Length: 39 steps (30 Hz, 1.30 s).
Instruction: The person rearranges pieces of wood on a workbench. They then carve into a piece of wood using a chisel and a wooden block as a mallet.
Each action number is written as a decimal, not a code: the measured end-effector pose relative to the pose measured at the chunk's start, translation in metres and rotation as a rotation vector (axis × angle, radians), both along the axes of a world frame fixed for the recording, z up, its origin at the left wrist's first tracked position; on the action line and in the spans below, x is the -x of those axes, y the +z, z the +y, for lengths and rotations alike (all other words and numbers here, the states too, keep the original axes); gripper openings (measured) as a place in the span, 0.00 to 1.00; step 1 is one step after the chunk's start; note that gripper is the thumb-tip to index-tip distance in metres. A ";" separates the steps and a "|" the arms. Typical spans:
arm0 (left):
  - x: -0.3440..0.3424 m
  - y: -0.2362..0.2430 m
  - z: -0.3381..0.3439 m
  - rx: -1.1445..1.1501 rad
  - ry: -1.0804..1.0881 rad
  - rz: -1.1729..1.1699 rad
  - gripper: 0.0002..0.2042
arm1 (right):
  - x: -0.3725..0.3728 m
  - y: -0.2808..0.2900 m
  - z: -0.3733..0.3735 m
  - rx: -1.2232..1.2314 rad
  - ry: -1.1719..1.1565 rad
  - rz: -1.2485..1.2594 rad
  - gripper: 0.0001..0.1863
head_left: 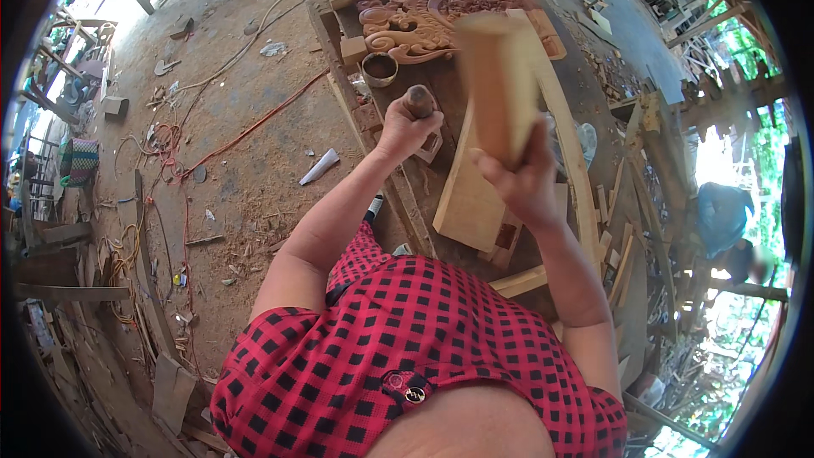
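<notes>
My left hand (407,127) is closed around an upright chisel, its round wooden handle (417,102) poking out above the fist. The blade is hidden beneath the hand. Raised over the bench, my right hand (526,178) grips the lower end of a thick wooden block (498,89), which is smeared by motion. The block is held apart from the chisel handle. Beyond both hands lies a reddish carved wood panel (407,21) with scrolls, partly covered by the block. A bowl (379,69) with dark contents sits just past my left hand.
Below my right hand, a pale board (471,208) lies on the low bench, and a long curved plank (570,140) runs beside it. Red cord (254,129) trails over the dirt floor at left. Wood offcuts (626,267) crowd the right side.
</notes>
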<state>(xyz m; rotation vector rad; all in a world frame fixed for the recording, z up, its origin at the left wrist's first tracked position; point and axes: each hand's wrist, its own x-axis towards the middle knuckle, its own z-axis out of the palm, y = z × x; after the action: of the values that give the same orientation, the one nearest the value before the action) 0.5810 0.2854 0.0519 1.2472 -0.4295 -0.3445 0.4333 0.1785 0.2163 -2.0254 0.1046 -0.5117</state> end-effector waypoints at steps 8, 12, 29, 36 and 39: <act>-0.002 0.003 0.007 -0.017 0.011 -0.033 0.06 | -0.049 0.047 -0.006 0.105 0.242 0.125 0.25; 0.002 -0.001 -0.012 0.024 -0.023 -0.033 0.06 | -0.041 0.024 -0.005 0.186 0.141 -0.033 0.28; 0.015 0.015 -0.007 -0.171 -0.025 -0.034 0.06 | 0.004 -0.004 -0.049 0.038 0.015 0.207 0.27; -0.021 0.009 -0.003 -0.243 -0.308 -0.012 0.07 | 0.059 -0.106 -0.075 -0.014 -0.062 0.477 0.31; -0.043 0.002 -0.003 -0.113 -0.388 -0.005 0.06 | 0.078 -0.131 -0.069 0.077 -0.080 0.631 0.36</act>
<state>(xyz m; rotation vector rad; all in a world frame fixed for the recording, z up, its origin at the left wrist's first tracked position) 0.6244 0.2827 0.0543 1.2715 -0.6656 -0.7030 0.3554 0.1097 0.0851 -2.1989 0.5548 0.0937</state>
